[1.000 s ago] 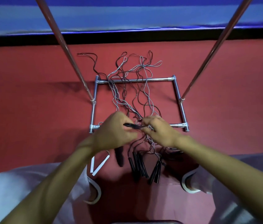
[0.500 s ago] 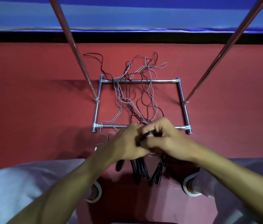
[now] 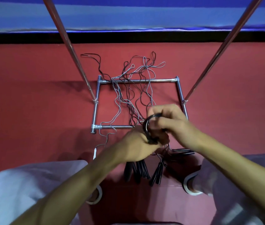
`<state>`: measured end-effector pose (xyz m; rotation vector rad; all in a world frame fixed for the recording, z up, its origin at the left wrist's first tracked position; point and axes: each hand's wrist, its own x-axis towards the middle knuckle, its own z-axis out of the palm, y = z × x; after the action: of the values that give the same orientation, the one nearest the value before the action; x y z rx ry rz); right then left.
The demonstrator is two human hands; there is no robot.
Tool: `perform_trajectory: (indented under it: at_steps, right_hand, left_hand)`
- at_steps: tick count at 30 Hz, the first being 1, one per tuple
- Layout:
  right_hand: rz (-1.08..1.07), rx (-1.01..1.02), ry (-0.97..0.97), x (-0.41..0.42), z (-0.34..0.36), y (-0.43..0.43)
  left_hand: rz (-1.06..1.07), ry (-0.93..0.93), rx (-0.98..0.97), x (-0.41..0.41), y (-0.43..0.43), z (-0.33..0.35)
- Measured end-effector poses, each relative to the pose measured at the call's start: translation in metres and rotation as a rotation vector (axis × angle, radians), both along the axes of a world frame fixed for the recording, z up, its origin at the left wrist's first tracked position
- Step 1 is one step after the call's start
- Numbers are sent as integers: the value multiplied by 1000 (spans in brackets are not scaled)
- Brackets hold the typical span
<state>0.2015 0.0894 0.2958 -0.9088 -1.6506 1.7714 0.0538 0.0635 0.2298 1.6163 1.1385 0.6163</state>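
Just right of the frame's middle, your left hand and right hand meet over a black cable bent into a curved loop. Your right fingers are curled and pinch its upper end; your left fingers close around its lower end, so the loop arcs between both grips. Above them, the tangle of cords lies across the metal frame on the red floor. Black plug ends lie just below your hands.
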Motion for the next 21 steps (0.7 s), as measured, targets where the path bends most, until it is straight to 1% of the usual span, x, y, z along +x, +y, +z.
perform_trajectory:
  at_steps: [1,2,4,7,8,10,11,12,13,14,15,16,17,18,19,20,21]
  right_hand:
    - [-83,111,-48,2,-5,6]
    - [-175,124,-50,6,-13,14]
    - [-248,19,-1,6,-22,27]
    - [-125,-192,-55,3,-46,32]
    - [-84,-191,-150,3,-54,29]
    - [7,-19,-437,4,-67,22]
    - [48,66,-577,5,-68,19]
    - [73,149,-672,8,-67,18]
    - [62,250,-715,9,-67,18]
    - [33,329,-748,8,-67,18]
    - [-5,388,-748,7,-67,17]
    - [-38,402,-751,6,-67,17]
    - [-68,398,-699,3,-68,17]
    - [-103,327,-640,-2,-66,17]
    - [-132,193,-498,-8,-59,16]
    - [-175,76,-355,-12,-55,15]
    - [-204,-42,-176,-18,-48,13]
  left_hand:
    - [14,-74,-52,0,0,5]
    - [-9,-134,-119,-1,1,11]
    - [-91,-212,-220,-6,5,27]
    - [-133,-433,-369,-15,9,54]
    - [-108,-499,-416,-21,11,60]
    - [-28,-586,-469,-36,19,67]
    - [12,-612,-482,-44,23,70]
    - [67,-604,-483,-52,27,71]
    - [134,-562,-465,-59,30,69]
    - [206,-469,-422,-65,32,66]
    - [265,-342,-356,-72,34,61]
    - [292,-191,-255,-79,35,55]
    - [278,-32,-138,-85,35,50]
    - [219,113,-35,-89,32,46]
    - [149,236,27,-90,29,44]
    - [99,319,37,-90,26,39]
    - [80,326,6,-89,24,39]
